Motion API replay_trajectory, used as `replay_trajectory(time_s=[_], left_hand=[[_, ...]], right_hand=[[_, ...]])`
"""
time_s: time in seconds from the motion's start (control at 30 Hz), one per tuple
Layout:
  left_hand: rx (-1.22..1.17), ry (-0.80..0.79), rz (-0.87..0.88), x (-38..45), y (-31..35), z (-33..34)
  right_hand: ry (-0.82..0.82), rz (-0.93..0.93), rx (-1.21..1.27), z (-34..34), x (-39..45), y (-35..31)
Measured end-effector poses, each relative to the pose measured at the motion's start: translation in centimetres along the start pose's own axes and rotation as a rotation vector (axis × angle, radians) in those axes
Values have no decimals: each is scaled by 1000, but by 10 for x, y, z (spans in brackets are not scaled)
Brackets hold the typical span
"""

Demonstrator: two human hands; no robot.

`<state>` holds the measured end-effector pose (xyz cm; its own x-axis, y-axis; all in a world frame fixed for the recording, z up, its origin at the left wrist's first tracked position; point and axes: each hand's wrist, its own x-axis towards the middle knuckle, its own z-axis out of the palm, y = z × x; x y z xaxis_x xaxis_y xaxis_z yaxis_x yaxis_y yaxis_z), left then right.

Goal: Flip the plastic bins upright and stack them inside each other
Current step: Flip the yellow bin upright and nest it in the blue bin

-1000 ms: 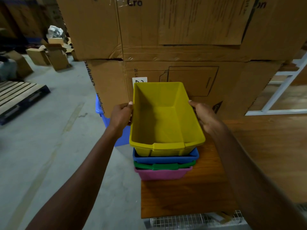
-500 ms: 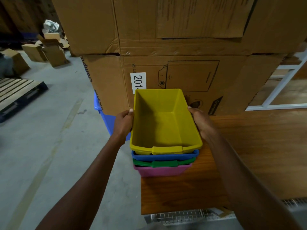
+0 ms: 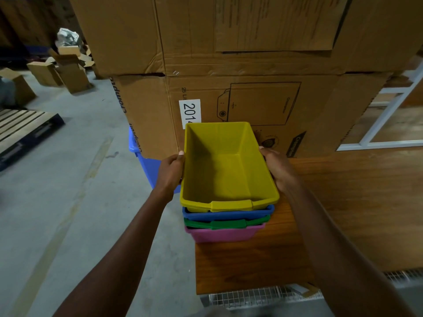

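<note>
Yellow bin (image 3: 226,165) upright, nested on top of blue bin (image 3: 229,213), green bin (image 3: 226,224), pink bin (image 3: 223,234). Stack sits at the wooden desk (image 3: 343,213) left edge, near its far-left corner, against cardboard boxes (image 3: 240,88). Left hand (image 3: 170,172) fingers closed on the yellow bin's left rim, right hand (image 3: 278,167) closed on its right rim.

Stacked cardboard boxes (image 3: 240,65) behind a wooden table (image 3: 343,202); pallet (image 3: 25,129) left.
</note>
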<state>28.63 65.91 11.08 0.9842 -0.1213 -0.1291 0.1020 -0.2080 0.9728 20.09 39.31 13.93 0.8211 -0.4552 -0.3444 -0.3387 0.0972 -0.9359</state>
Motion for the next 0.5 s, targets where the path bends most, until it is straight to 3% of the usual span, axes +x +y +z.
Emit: replay_trajectory(time_s=[0.3,0.5], left_hand=[[82,19,40,-3,2,1],[209,34,182,-1,1,-4]], right_hand=[[20,-44,-48,0,-6,4],[105,-134,-152,-6,-15,7]])
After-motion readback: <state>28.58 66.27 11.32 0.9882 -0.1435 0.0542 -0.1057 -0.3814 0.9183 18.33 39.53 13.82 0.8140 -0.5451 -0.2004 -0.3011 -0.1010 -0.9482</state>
